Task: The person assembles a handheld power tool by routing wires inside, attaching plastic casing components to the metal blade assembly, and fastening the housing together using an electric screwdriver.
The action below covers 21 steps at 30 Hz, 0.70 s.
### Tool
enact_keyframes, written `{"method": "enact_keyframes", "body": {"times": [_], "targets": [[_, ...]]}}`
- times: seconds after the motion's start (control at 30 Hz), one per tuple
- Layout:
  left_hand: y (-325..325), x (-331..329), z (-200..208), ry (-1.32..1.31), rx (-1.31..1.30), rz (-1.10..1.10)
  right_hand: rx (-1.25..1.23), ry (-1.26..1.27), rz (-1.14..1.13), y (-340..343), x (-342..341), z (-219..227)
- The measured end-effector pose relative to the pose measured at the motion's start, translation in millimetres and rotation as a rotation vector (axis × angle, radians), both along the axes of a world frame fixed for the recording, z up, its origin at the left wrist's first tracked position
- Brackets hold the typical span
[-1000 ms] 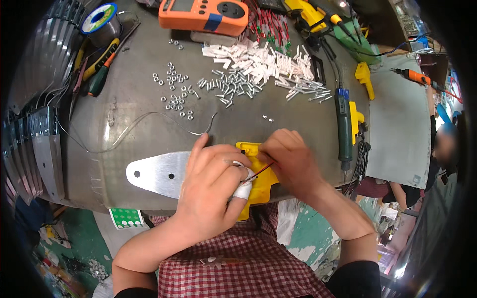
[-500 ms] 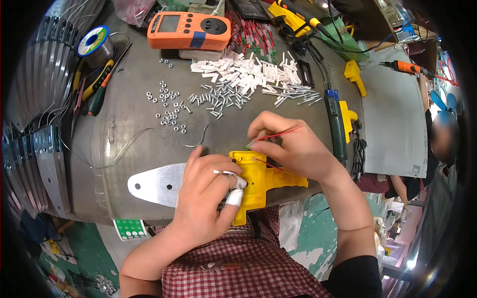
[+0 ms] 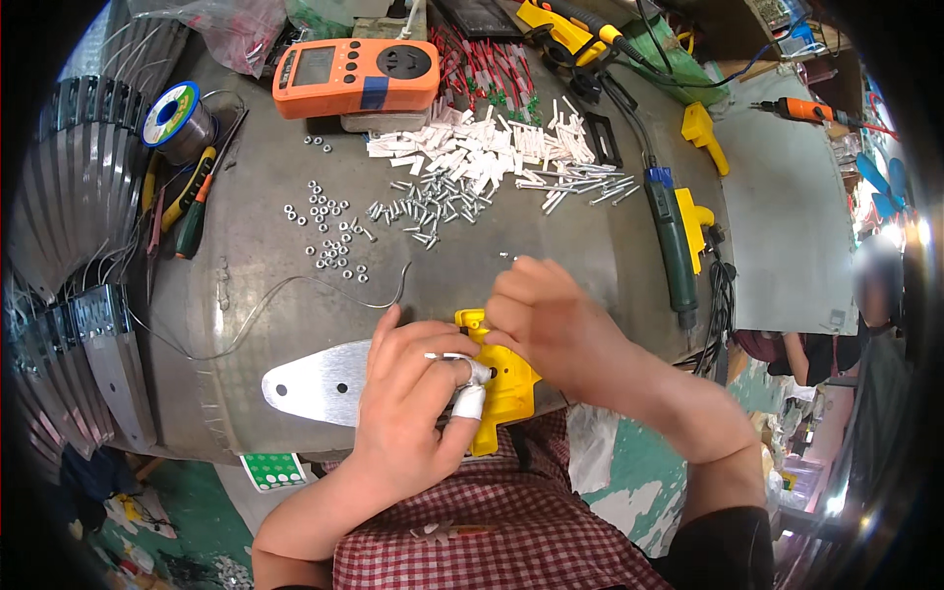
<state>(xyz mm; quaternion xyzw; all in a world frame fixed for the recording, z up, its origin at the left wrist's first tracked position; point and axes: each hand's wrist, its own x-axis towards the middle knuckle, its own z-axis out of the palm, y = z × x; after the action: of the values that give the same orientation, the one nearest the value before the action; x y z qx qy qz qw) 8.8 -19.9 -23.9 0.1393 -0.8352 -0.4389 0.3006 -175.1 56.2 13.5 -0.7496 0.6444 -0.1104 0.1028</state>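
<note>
My left hand [image 3: 413, 398], with white tape around some fingertips, lies over the joint between a yellow plastic housing [image 3: 508, 395] and a flat silver metal blade [image 3: 313, 382]. Its fingers press on the housing's left side and hold it near the table's front edge. The blade sticks out leftward from under that hand and shows round holes. Over the upper right of the housing, my right hand [image 3: 551, 320] is curled closed and slightly blurred. Whatever sits between its fingers is hidden, and it covers the housing's right part.
Nuts [image 3: 329, 226], short screws [image 3: 433, 206], longer screws [image 3: 575, 182] and white sleeves [image 3: 472, 143] lie beyond my hands. An orange meter [image 3: 354, 77] stands behind them. Left are a solder spool [image 3: 182, 123] and stacked metal blades [image 3: 84, 177]; right is a dark green tool [image 3: 671, 246].
My right hand has moved over the housing and turned, so the red wire and green piece it pinched no longer show. My left hand keeps its hold; the view has shifted slightly.
</note>
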Motion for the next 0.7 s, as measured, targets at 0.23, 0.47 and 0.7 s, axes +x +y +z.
{"method": "enact_keyframes", "body": {"times": [0.23, 0.47, 0.7], "targets": [[0, -2, 4, -0.026, -0.025, 0.009, 0.036, 0.07, -0.031, -8, 17, 13], [3, 0, 11, -0.109, -0.197, 0.092, -0.051, -0.079, -0.129, -5, 10, -5], [2, 11, 13, -0.317, -0.458, 0.192, 0.235, -0.278, -0.369, 69, -29, 46]]}}
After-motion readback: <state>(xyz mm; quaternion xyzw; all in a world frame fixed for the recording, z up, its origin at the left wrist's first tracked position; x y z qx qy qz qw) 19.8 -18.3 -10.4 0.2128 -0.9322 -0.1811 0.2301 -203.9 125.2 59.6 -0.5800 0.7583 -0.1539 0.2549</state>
